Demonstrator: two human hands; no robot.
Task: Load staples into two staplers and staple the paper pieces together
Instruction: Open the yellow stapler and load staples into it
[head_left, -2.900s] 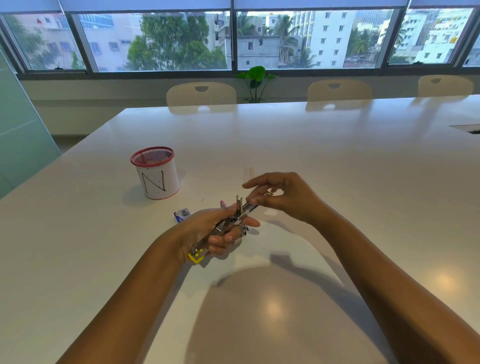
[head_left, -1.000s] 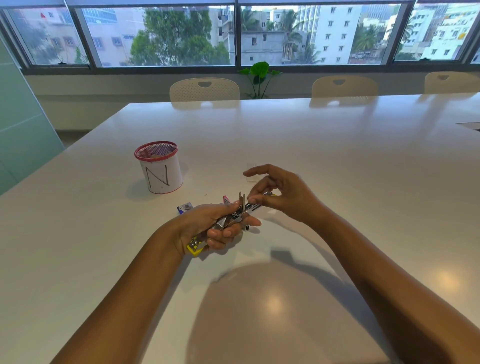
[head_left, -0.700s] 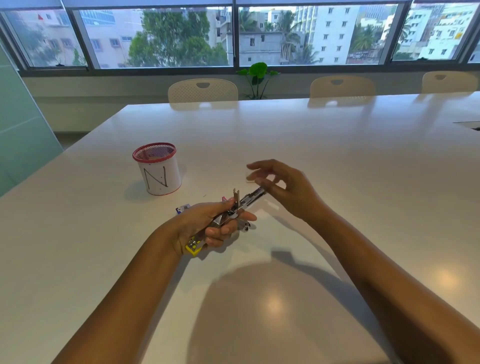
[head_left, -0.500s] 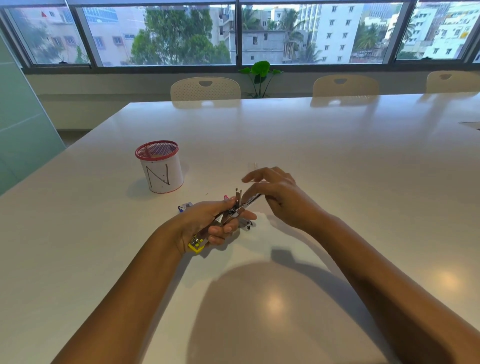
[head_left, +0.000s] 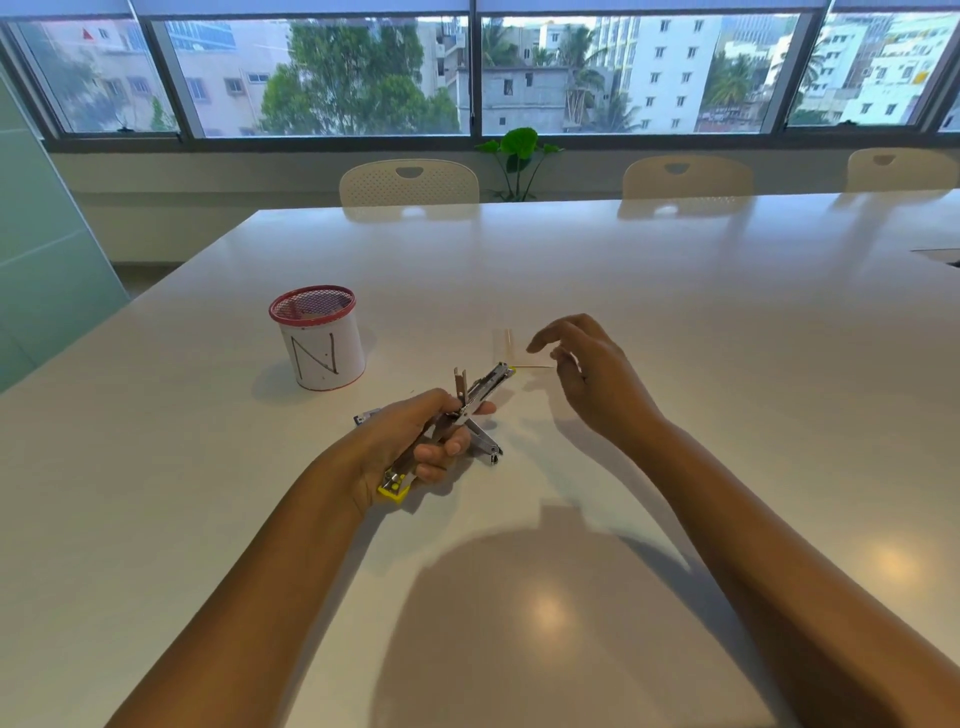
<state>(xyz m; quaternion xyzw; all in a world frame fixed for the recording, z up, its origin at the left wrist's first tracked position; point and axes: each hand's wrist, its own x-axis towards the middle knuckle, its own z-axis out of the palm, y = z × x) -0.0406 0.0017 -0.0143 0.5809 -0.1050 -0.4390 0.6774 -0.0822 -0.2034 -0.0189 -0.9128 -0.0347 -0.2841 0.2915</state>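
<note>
Two hands work over the white worktop (head_left: 675, 322). My left hand (head_left: 400, 441) has its grip closed around the opened stapler (head_left: 462, 410), held just above the worktop, its metal magazine pointing away toward the right and its yellow end at the heel of my palm. My right hand (head_left: 592, 374) hovers beside the magazine tip, fingers loosely spread, holding nothing and apart from the stapler. I see a small blue staple box (head_left: 365, 416) behind the left hand and a red-rimmed mesh cup (head_left: 319, 338) marked N farther left
</note>
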